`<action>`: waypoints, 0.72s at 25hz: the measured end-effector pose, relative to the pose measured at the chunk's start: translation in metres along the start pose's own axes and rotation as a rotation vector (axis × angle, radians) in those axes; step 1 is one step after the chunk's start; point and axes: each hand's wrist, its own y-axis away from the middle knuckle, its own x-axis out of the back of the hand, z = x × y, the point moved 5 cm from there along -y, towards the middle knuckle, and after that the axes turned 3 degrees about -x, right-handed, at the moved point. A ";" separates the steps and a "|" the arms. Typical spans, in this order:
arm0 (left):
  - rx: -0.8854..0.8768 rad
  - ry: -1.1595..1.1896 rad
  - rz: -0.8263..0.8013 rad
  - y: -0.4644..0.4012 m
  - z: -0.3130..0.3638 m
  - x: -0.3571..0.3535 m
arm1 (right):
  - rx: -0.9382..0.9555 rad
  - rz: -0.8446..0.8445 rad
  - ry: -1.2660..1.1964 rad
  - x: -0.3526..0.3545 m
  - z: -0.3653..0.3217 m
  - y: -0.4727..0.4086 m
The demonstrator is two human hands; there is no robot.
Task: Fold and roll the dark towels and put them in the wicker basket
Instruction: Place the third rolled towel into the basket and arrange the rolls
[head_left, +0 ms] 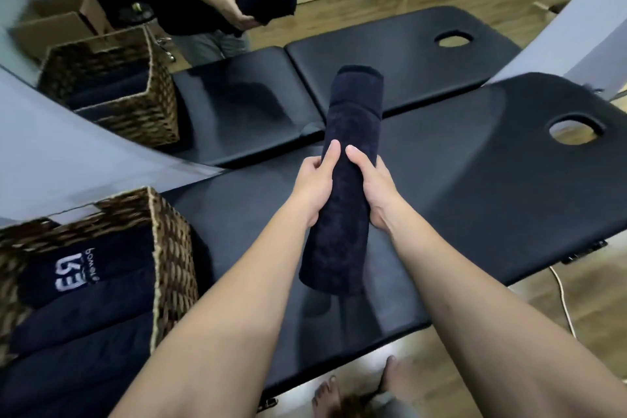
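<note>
rolled towel [342, 187] held above table [509, 180] | left hand [314, 185], right hand [373, 187] both clasp mid-roll | risk: loose far end unrolls moving to wicker basket [169, 248], near left

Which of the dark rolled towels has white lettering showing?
The top rolled towel in the wicker basket, at; the held towel and the others are plain.

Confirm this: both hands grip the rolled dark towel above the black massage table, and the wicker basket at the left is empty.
Not empty. In the head view the wicker basket already holds rolled dark towels. The rest stands: left hand and right hand grip the rolled towel above the massage table.
</note>
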 end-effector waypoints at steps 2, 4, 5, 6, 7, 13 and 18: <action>-0.026 -0.008 0.084 0.004 0.001 0.024 | -0.009 -0.051 0.045 -0.025 0.004 -0.001; -0.037 -0.009 0.176 0.011 0.000 0.050 | -0.025 -0.101 0.096 -0.051 0.013 -0.001; -0.043 -0.018 0.219 0.014 -0.003 0.064 | -0.035 -0.127 0.121 -0.063 0.019 -0.002; -0.044 -0.028 0.256 0.019 -0.006 0.077 | -0.045 -0.148 0.148 -0.075 0.027 -0.002; -0.047 -0.035 0.283 0.023 -0.009 0.088 | -0.052 -0.162 0.174 -0.086 0.033 -0.002; -0.091 0.072 0.482 0.060 -0.016 0.163 | -0.037 -0.305 0.340 -0.163 0.061 0.007; -0.110 0.203 0.644 0.096 -0.008 0.213 | 0.006 -0.467 0.419 -0.228 0.062 0.023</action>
